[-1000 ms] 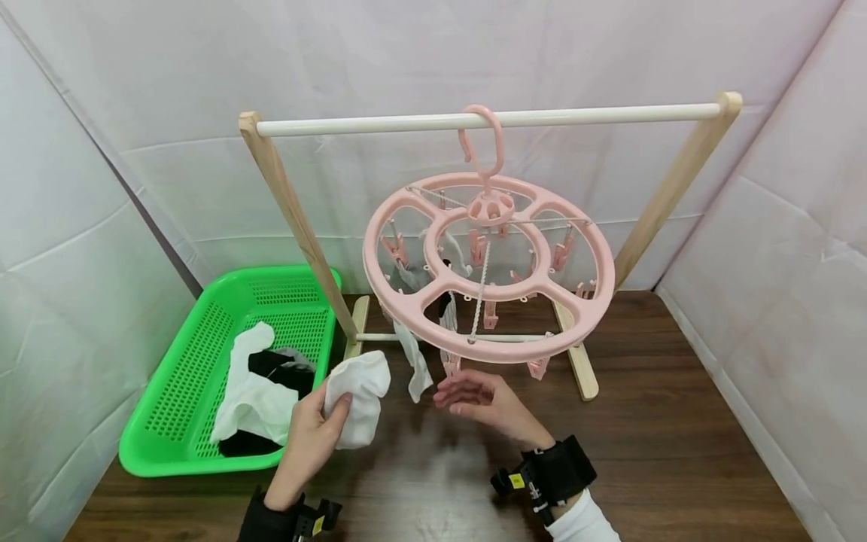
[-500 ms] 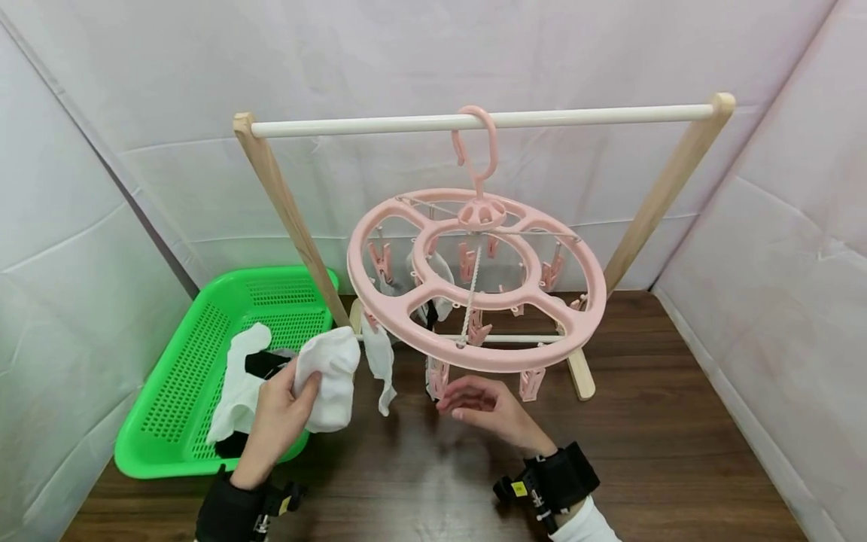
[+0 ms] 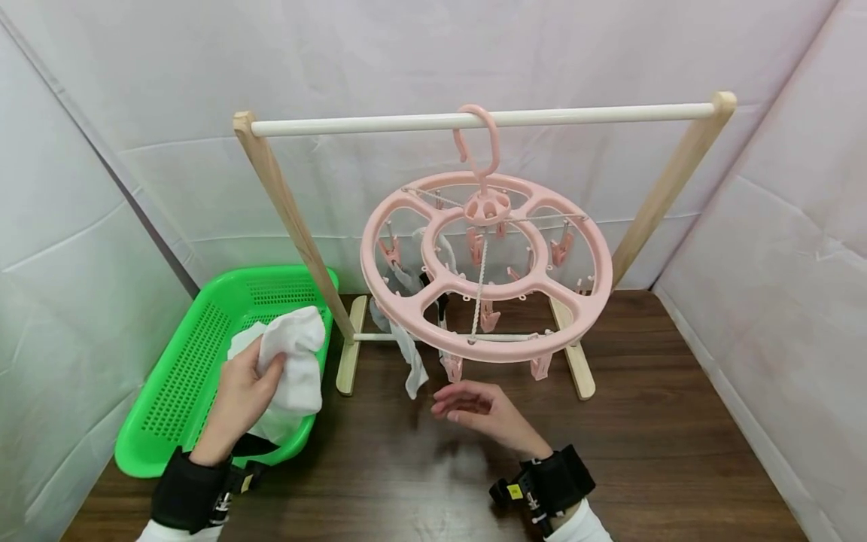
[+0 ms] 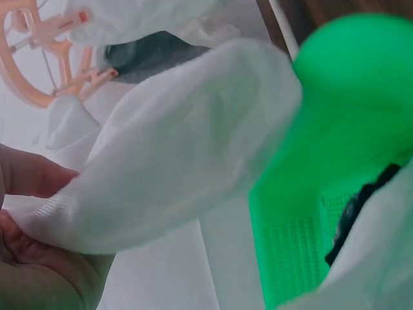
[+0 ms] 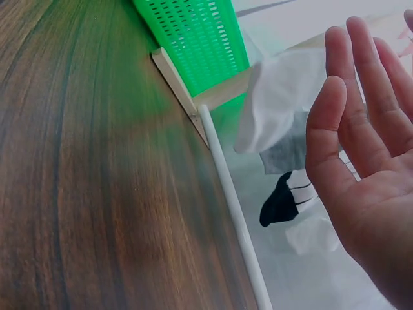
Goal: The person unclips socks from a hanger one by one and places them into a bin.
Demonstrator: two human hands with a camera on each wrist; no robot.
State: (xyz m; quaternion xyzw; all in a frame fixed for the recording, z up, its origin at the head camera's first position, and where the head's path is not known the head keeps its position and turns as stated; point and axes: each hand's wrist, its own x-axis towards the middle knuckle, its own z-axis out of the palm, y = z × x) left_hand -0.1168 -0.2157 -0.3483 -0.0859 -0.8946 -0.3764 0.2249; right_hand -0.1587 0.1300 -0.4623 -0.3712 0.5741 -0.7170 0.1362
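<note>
My left hand [image 3: 237, 391] pinches a white sock [image 3: 294, 361] between thumb and fingers, above the green basket [image 3: 165, 376]. Up close in the left wrist view, the sock [image 4: 174, 155] bulges out past the fingertips, its foot end pointing away. My right hand [image 3: 484, 414] is held with relaxed fingers and nothing in it, just below a pink clip [image 3: 452, 367] at the front of the round pink clip hanger [image 3: 501, 351]. Several socks hang from the hanger's left side, among them a pale one [image 3: 411, 361] and a black-and-white one [image 5: 281, 200].
The hanger hooks over the white rail [image 3: 366, 126] of a wooden stand [image 3: 284, 203], whose left foot [image 3: 352, 354] is beside the basket. Inside the basket lie white cloth [image 3: 274, 427] and something black [image 3: 254, 446]. Pale fabric walls [image 3: 779, 301] enclose the dark wooden surface [image 3: 677, 421].
My left hand has moved left with the white sock, from in front of the stand to over the basket. The hanger has swung and tilted back. My right hand has barely moved.
</note>
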